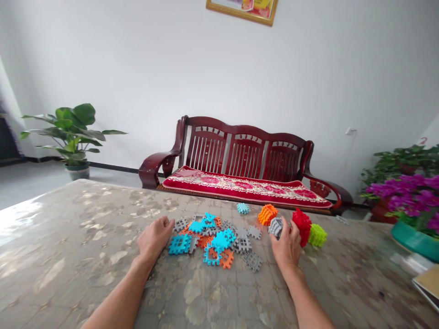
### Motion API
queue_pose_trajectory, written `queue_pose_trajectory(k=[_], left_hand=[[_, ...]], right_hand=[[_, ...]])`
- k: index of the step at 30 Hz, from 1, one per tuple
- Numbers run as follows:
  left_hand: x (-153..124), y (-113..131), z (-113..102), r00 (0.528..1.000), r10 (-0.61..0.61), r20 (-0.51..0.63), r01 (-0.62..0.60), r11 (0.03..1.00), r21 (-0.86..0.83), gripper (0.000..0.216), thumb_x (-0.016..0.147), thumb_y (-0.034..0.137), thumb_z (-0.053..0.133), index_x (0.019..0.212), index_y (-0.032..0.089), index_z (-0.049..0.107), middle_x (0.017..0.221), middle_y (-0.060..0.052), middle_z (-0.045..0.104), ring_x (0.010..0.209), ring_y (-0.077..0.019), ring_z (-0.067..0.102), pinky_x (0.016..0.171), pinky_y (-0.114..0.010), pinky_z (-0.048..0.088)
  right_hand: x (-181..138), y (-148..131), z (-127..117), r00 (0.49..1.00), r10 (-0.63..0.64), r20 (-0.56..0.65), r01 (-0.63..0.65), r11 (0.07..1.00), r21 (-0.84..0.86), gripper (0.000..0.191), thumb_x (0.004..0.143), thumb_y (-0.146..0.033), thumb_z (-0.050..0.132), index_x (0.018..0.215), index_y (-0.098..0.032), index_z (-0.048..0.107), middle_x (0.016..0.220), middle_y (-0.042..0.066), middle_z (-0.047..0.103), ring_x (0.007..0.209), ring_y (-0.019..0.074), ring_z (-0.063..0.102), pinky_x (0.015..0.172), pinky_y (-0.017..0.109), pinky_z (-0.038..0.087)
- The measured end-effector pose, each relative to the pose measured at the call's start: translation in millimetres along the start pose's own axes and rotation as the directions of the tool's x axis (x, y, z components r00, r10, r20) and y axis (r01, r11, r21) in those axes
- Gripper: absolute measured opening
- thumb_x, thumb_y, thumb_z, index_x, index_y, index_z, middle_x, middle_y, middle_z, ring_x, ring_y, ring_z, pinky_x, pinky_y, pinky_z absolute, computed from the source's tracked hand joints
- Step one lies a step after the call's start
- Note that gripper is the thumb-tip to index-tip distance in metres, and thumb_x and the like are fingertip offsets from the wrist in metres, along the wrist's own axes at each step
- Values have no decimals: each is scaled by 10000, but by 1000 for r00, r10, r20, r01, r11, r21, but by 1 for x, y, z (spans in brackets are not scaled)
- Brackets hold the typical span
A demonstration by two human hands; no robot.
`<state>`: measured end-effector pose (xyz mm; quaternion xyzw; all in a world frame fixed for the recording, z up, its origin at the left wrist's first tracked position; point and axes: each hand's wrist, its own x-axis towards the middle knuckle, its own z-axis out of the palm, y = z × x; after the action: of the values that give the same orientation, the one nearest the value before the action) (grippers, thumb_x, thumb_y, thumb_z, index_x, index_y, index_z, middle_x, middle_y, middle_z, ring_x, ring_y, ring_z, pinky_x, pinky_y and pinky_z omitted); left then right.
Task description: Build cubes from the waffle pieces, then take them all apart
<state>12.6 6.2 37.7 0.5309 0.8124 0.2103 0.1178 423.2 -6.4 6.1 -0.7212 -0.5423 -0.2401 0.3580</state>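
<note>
My right hand [288, 240] has its fingers around a stack of grey interlocking plastic tiles [275, 228] on the table. Just beyond it sits a stack of orange tiles [267, 214]; a red stack [302, 227] and a lime-green stack [317, 235] stand close on its right. Curled into a loose fist, my left hand [156, 237] rests at the left edge of a mixed pile, with nothing visible in it. That pile holds blue tiles [180, 244], grey tiles [253, 261] and orange tiles [226, 259], some overlapping. Farther back lies a small blue stack [243, 208].
A patterned cover lies over the table [103, 256]. Behind it stands a wooden bench [247, 153] with a red cushion [243, 185]. At the right are a teal flower pot [413, 240] and a box-like object [428, 283]. A potted plant [77, 132] stands at the left.
</note>
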Motion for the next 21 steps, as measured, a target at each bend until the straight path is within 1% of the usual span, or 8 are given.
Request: queue_pose_trajectory(k=[5,9,12,17,21], left_hand=[[1,1,0,1000,2,1,-2,1000,4,398,852,575,316,668,244,440,689,-21,614,703,-204,598,544,-275,272],[1,2,0,1000,-4,0,4,1000,3,398,855,568,316,669,242,447,701,-22,620,710,-203,603,543,-275,269],[1,1,1,1000,5,-3,-5,1000,8,397,856,568,316,666,241,440,684,-21,612,703,-201,603,543,-273,267],[1,0,0,1000,-2,0,2,1000,7,391,853,564,321,662,242,437,690,-21,622,701,-200,605,545,-270,272],[0,1,-1,1000,-5,0,5,1000,9,409,853,583,321,665,246,455,703,-26,635,723,-209,615,549,-267,280]], right_hand=[[1,1,9,993,76,87,-79,996,30,619,754,-291,656,1340,-214,471,1372,168,412,1086,304,556,793,369,480],[0,4,15,986,125,108,-133,988,75,575,744,-294,661,1289,-229,490,1334,138,421,996,257,592,737,338,477],[1,5,17,984,130,119,-143,984,105,521,746,-283,646,1246,-230,507,1289,118,434,974,235,586,719,319,469],[2,4,14,985,134,108,-147,981,124,428,759,-252,604,1181,-210,541,1160,109,488,993,248,557,748,321,455],[1,1,8,990,115,86,-129,976,174,426,719,-235,591,1142,-203,553,1063,102,537,1022,275,531,788,345,452]])
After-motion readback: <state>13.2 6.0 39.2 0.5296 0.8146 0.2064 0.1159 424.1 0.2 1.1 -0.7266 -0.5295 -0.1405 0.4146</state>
